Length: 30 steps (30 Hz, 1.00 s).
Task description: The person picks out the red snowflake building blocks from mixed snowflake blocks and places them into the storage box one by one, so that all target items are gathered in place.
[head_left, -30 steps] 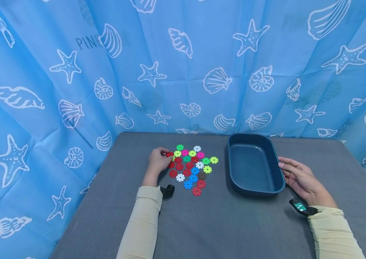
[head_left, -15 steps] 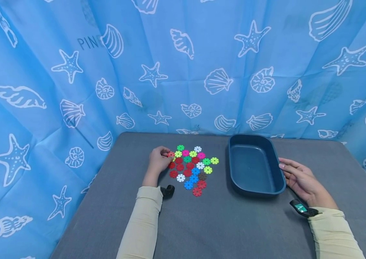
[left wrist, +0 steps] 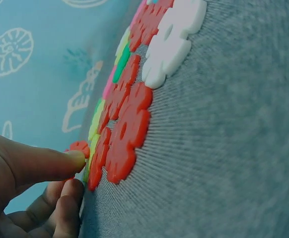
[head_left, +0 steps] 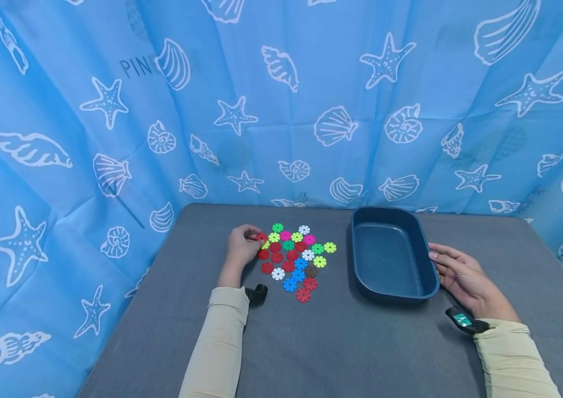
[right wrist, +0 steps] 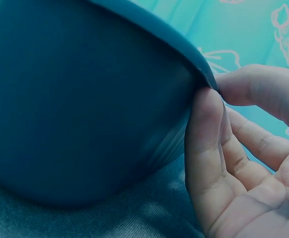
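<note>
My left hand [head_left: 244, 244] is at the left edge of a spread of notched plastic building discs. Its thumb and fingers pinch a red building disc [left wrist: 79, 146], partly covered by the thumb in the left wrist view. The discs lie flat and close together: red discs [head_left: 276, 257], blue discs [head_left: 298, 274], a white disc [head_left: 278, 273], green, yellow and pink ones, and a brown disc [head_left: 311, 271]. My right hand [head_left: 465, 276] grips the right rim of a dark blue rectangular tub [head_left: 381, 290], with fingertips at its edge in the right wrist view.
The tub stands upright right of the discs, with bare floor inside. A grey cloth [head_left: 341, 348] covers the table. Behind and to the left hangs a blue curtain [head_left: 281, 132] with white shell and starfish prints. Black bands are worn on both wrists.
The red disc at my left fingertips has changed its tilt slightly, and a yellow disc beside it shows more now. The right hand and the tub stay where they were.
</note>
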Tool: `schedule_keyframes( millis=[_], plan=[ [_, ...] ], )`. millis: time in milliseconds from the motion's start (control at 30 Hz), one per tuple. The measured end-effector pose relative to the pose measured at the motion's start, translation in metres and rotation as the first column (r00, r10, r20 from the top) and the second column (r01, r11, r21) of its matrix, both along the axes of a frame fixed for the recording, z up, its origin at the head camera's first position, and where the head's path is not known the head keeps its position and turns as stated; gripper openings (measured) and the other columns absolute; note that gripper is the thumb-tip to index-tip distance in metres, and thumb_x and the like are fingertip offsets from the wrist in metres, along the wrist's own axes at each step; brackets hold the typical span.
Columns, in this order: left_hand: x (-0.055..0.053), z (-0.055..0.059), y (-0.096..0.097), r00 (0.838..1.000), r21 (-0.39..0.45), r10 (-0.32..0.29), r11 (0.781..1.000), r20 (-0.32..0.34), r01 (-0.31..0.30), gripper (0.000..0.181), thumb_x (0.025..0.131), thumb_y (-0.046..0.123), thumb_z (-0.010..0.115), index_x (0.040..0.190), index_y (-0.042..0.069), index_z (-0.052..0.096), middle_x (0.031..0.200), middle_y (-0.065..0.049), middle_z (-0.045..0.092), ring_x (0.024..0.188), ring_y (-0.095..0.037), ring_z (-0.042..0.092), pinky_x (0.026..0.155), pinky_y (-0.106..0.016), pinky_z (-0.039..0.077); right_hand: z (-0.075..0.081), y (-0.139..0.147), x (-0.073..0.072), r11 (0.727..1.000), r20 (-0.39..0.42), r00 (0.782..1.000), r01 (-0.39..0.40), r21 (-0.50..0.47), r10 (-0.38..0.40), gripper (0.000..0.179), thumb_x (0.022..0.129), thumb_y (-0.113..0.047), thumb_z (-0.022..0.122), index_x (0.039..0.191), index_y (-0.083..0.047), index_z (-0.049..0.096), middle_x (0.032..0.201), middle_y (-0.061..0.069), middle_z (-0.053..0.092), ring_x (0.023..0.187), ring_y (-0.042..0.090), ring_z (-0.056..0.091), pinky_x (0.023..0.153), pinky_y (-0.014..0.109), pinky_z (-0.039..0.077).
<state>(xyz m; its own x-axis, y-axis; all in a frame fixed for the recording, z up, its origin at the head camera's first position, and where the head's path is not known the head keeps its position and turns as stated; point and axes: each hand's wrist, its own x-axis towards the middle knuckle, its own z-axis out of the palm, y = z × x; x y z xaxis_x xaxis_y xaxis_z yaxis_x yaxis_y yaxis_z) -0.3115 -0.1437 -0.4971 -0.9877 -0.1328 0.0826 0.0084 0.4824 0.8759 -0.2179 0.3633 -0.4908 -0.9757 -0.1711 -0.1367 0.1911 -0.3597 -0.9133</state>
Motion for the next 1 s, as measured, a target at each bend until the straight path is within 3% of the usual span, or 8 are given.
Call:
schedule_keyframes(
  millis=[1000],
  plan=[
    [0.0008,0.0047,-0.0029,0.999,-0.025,0.035,0.999,0.008,-0.035,0.019,0.094,0.002,0.076,0.113,0.004,0.077,0.109,-0.016,0.072,0.106,-0.032,0.067,0.090,-0.048,0.057,0.0015,-0.0009,0.0011,1.000,-0.010,1.000,0.000,0.006,0.001,0.026,0.110,-0.009,0.056,0.122,-0.022,0.075,0.111,-0.003,0.079,0.096,0.011,0.076,0.076,0.029,0.063]
  ],
)
